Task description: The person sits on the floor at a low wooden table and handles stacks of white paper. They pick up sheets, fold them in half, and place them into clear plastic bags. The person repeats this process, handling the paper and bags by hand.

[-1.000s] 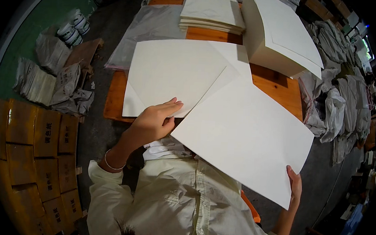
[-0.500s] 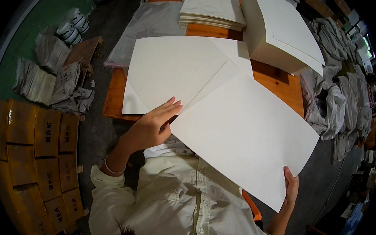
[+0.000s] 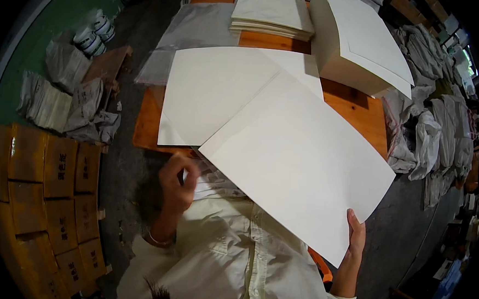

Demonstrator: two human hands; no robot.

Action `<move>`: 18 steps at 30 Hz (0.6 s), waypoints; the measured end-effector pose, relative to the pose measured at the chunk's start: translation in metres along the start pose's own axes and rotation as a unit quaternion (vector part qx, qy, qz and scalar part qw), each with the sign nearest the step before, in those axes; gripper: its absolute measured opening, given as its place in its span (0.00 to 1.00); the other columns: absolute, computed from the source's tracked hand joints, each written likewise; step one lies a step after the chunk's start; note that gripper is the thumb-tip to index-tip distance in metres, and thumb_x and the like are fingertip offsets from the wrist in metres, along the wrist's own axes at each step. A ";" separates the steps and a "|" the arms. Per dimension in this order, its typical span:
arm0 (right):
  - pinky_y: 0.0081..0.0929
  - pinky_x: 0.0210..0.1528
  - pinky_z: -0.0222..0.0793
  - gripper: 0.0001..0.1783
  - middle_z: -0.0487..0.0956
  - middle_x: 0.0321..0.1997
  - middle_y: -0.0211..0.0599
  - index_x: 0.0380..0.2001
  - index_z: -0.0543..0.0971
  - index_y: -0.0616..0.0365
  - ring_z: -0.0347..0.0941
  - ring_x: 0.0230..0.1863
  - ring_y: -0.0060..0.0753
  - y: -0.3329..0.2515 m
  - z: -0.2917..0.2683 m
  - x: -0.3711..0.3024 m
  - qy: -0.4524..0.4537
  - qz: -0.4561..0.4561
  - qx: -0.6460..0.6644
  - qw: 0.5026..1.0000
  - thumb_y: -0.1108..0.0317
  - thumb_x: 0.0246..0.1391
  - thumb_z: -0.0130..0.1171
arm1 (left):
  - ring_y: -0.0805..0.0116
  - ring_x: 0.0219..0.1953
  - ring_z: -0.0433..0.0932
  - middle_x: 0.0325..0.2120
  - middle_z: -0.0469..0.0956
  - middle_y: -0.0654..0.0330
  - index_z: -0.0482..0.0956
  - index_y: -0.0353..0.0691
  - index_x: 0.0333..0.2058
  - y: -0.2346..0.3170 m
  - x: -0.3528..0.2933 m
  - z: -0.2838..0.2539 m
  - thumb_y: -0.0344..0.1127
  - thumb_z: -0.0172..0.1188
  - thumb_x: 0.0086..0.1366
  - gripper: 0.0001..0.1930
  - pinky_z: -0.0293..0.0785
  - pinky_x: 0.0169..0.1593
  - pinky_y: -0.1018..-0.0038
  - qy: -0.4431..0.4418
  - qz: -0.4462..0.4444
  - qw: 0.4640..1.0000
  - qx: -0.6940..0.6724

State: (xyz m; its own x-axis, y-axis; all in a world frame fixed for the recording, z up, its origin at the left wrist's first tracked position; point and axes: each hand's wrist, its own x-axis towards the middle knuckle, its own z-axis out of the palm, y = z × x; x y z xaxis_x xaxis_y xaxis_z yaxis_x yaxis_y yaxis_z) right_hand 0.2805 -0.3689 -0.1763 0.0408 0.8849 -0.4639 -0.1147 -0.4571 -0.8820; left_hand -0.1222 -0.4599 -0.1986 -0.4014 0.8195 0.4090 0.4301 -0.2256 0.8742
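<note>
A large white sheet of paper (image 3: 294,153) slants across the front of the table, its near right corner off the table edge. Its right end is pinched by my right hand (image 3: 357,233), thumb on top and the other fingers hidden underneath. Under its far left part lie more white sheets (image 3: 216,88) on the table. My left hand (image 3: 178,184), slightly blurred, is off the paper, just below the sheet's left corner and in front of my shirt. Its fingers are curled in toward the thumb; whether anything is between them cannot be made out.
Behind the sheets, a stack of off-white paper (image 3: 272,12) and a taller curved stack (image 3: 361,42) stand on the orange wooden table (image 3: 357,110). Clear plastic (image 3: 197,26) lies at the far left. Yellow-brown cartons (image 3: 45,192) are piled at left, wrapped bundles (image 3: 430,123) at right.
My left hand has come off the paper, moving down toward me, and its fingers have curled. The large sheet has shifted left with my right hand and covers more of the sheets beneath.
</note>
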 end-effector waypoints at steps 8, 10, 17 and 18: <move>0.30 0.47 0.74 0.27 0.75 0.48 0.46 0.56 0.64 0.72 0.75 0.46 0.35 -0.005 0.011 -0.001 -0.007 0.086 0.042 0.995 0.67 0.58 0.57 | 0.75 0.29 0.77 0.26 0.80 0.59 0.77 0.29 0.35 -0.009 -0.044 0.086 0.28 0.64 0.57 0.10 0.72 0.34 0.76 -0.009 -0.212 0.959 -0.185; 0.30 0.46 0.74 0.28 0.75 0.48 0.47 0.56 0.64 0.72 0.75 0.46 0.35 -0.010 0.014 -0.004 -0.012 0.085 0.037 0.996 0.67 0.57 0.57 | 0.69 0.28 0.78 0.25 0.80 0.56 0.77 0.29 0.33 -0.012 -0.030 0.093 0.26 0.63 0.55 0.08 0.73 0.32 0.72 0.025 -0.148 0.980 -0.134; 0.27 0.46 0.74 0.26 0.77 0.46 0.45 0.55 0.65 0.71 0.76 0.44 0.33 -0.008 0.016 -0.015 -0.012 0.040 0.022 0.999 0.67 0.58 0.57 | 0.69 0.31 0.73 0.27 0.76 0.57 0.71 0.28 0.33 -0.032 -0.022 0.093 0.31 0.62 0.54 0.13 0.69 0.36 0.68 0.096 -0.011 0.994 -0.040; 0.27 0.46 0.74 0.26 0.77 0.46 0.45 0.55 0.65 0.71 0.76 0.44 0.33 -0.008 0.014 -0.014 -0.018 0.039 0.023 0.999 0.67 0.58 0.57 | 0.70 0.31 0.73 0.27 0.76 0.57 0.71 0.28 0.33 -0.032 -0.024 0.093 0.31 0.62 0.55 0.13 0.69 0.36 0.69 0.100 -0.019 0.994 -0.040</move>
State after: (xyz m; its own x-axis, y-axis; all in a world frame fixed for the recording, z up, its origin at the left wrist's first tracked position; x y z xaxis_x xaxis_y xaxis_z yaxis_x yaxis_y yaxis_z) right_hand 0.2667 -0.3759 -0.1617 -0.0062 0.8495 -0.5276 -0.1611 -0.5216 -0.8378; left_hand -0.0513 -0.4234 -0.2608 -0.5717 0.7097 0.4117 0.3490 -0.2438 0.9048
